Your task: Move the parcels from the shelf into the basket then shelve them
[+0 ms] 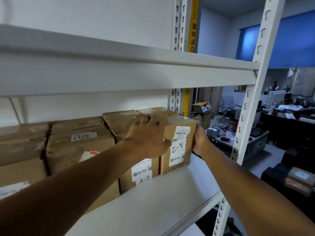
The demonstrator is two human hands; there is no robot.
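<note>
I am holding a brown cardboard parcel (179, 142) between both hands at the right end of a row of boxes on the grey metal shelf (162, 198). My left hand (148, 138) is lying flat over its top left corner, fingers spread across the taped lid and thumb pressing on the front face. My right hand (200, 138) is cupping its right side; those fingers are hidden behind the box, so I cannot tell how far they are wrapping. The parcel is standing on the shelf board, touching the next box.

The cardboard is matte, creased and dented at the edges, with glossy clear tape wrinkling along the seams. A white printed label with a barcode and "A-2" is running sideways down the front of my parcel. The neighbouring parcel (139, 174), lower and just to the left, is carrying its own upright "A-2" label, partly covered by my left forearm.

I am counting at least five brown boxes in the row; the leftmost ones are cut off by the edge of the view, and one is showing a sticker reading "0227" upside down (83, 136). The slotted upright post (247, 116) is smooth painted steel with keyhole cut-outs. Beyond it the room is dim and cluttered, and its details are hard to make out.
</note>
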